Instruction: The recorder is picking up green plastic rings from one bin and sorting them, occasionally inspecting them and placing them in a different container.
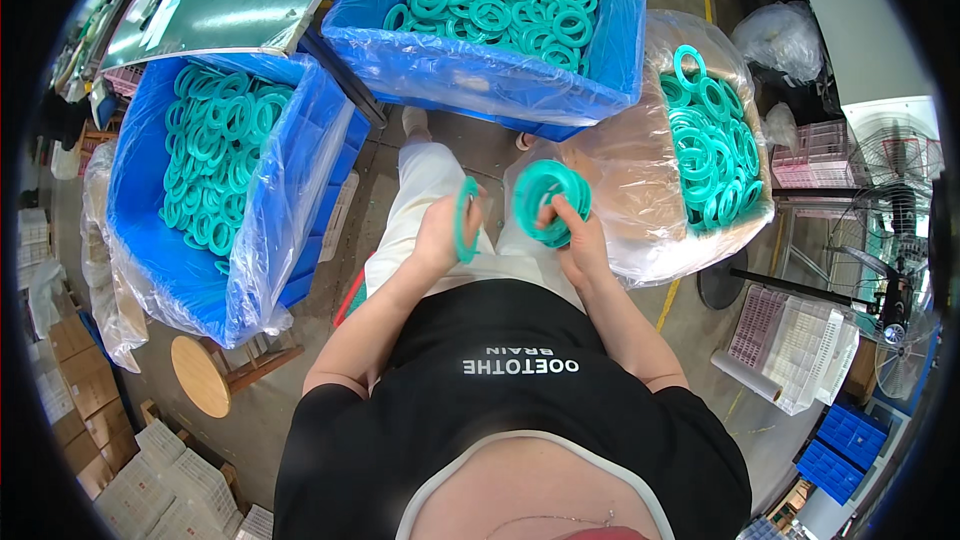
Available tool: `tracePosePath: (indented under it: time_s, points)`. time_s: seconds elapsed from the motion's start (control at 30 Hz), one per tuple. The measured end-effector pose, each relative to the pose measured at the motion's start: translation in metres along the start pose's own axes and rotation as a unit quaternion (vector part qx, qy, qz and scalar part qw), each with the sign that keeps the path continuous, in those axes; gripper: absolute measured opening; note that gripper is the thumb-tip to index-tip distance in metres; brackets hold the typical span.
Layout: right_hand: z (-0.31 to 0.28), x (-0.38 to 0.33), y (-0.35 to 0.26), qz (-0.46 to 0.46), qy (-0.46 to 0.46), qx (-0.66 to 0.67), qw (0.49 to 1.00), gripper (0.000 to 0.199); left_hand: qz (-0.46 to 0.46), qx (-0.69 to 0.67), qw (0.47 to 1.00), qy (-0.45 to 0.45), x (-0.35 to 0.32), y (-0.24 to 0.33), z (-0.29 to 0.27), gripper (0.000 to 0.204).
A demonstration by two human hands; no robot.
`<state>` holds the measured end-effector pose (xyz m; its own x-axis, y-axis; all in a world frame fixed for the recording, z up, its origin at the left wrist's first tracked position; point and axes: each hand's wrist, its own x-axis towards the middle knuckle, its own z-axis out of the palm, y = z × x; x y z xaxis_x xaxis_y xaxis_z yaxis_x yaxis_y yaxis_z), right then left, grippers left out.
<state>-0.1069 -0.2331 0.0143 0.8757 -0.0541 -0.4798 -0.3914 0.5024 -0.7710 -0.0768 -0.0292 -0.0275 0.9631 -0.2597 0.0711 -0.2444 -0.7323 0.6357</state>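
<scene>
Above my lap, my left hand (pixel 445 230) grips a single green plastic ring (pixel 464 220), turned nearly edge-on to me. To its right, my right hand (pixel 582 242) is closed round a stack of green rings (pixel 545 187), with fingers passing through the middle. The two hands are apart. A blue bin (pixel 335 185) lined with clear plastic stands at my left, holding a heap of like rings (pixel 225 135). Straight ahead is another lined blue bin (pixel 480 70) full of rings. At my right, a plastic-lined box (pixel 610 180) contains more rings (pixel 710 155).
A green-topped table (pixel 240 0) overhangs the left bin. Near that bin stands a round wooden stool (pixel 200 376). On the right are a black fan (pixel 893 310), a white crate (pixel 800 360) and blue crates (pixel 835 460). Cartons (pixel 90 380) are stacked at the far left.
</scene>
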Motion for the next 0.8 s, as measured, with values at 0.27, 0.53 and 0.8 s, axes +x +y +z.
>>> tracePosePath:
  time_s: [0.27, 0.53, 0.8]
  points:
    - [0.017, -0.021, 0.01, 0.112, -0.084, -0.038, 0.989, 0.02, -0.082, -0.564, 0.812, -0.128, 0.007, 0.034, -0.014, 0.031]
    - [0.006, -0.011, 0.001, 0.015, -0.036, -0.023, 0.999, 0.014, -0.158, -0.623, 0.749, -0.16, -0.007, 0.024, -0.037, 0.031]
    - [0.007, -0.017, 0.005, 0.01, -0.042, -0.01, 0.999, 0.012, -0.156, -0.669, 0.713, -0.139, -0.016, 0.039, -0.025, 0.023]
